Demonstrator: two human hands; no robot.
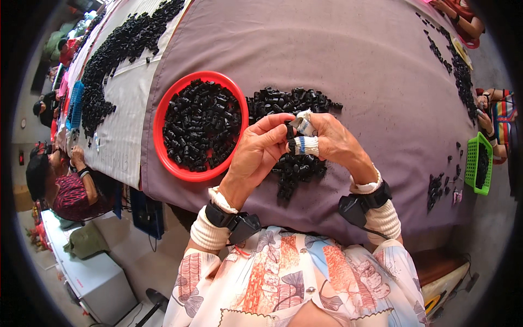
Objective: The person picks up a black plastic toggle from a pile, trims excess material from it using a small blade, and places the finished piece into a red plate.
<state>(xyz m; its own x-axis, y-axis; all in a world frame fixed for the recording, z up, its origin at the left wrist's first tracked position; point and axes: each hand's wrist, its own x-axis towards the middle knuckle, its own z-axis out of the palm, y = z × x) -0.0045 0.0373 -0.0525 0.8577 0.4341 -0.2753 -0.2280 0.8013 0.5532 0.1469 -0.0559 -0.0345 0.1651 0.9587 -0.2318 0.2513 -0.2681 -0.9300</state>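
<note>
Above the table, my left hand (253,150) pinches a small black cylindrical part (291,129) between thumb and fingertips. My right hand (339,140) is closed on the same part from the other side, its fingertips bound in white cloth wraps (306,145) with a blue stripe. Whether a tool sits inside the right hand cannot be made out. Beneath and beyond both hands lies a pile of similar black parts (294,99), partly hidden by the hands. To the left, close to my left hand, stands a round red basin (159,131) filled with such black parts (201,125).
A mauve cloth (381,65) covers the table. Across the left table spreads a long heap of black parts (101,71) beside a blue basket (75,103). At right are more black parts (436,188) and a green basket (472,163). Co-workers sit along both sides.
</note>
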